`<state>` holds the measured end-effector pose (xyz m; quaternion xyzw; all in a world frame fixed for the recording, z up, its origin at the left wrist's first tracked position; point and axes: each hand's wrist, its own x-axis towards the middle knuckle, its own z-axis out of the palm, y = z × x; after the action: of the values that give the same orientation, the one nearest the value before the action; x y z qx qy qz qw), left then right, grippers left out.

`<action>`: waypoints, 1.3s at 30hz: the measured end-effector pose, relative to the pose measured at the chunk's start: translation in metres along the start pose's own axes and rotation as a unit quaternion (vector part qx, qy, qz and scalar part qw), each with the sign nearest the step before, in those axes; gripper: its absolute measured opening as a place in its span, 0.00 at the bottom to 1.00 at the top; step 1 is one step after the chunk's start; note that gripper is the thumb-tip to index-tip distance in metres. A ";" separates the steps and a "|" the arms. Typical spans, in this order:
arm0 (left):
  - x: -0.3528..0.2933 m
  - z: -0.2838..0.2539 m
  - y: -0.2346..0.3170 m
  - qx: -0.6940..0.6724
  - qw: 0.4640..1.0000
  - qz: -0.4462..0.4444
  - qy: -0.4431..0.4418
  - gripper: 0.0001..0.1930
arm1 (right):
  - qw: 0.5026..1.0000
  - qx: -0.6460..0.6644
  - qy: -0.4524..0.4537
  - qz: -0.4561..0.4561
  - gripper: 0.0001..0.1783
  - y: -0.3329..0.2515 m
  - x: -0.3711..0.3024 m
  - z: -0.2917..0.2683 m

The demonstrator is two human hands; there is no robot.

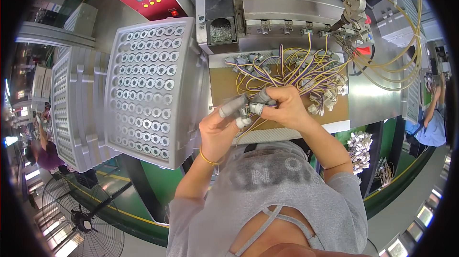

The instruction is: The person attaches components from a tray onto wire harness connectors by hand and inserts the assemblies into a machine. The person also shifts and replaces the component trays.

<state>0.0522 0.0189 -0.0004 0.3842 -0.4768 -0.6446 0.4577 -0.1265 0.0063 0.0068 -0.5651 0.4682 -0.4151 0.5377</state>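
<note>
One small wired connector [248, 109] is pinched between left hand [221, 125] and right hand [283, 106].

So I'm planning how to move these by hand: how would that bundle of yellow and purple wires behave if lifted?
The wire bundle looks floppy: its thin strands loop and sag loosely across the brown board. It would probably tangle, since the loops cross one another. The small white connectors on the ends would likely dangle and snag.
</note>
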 end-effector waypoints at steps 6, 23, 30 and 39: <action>0.002 0.003 0.002 0.131 0.987 0.095 0.001 0.21 | 0.992 -0.088 0.001 -0.090 0.06 -0.004 -0.001 -0.005; 0.007 0.006 -0.001 0.136 0.981 0.136 -0.013 0.15 | 0.968 -0.198 0.004 -0.152 0.07 -0.009 -0.007 0.002; 0.015 0.003 -0.004 -0.206 0.977 -0.048 0.017 0.11 | 0.997 0.040 -0.015 0.067 0.08 -0.006 -0.001 0.014; 0.022 0.004 -0.065 0.124 0.990 0.056 -0.023 0.18 | 0.974 -0.058 0.217 0.000 0.05 0.030 0.031 -0.014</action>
<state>0.0276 0.0074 -0.0640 0.3955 -0.5848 -0.5622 0.4307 -0.1363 -0.0263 -0.0226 -0.4916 0.5975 -0.4998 0.3892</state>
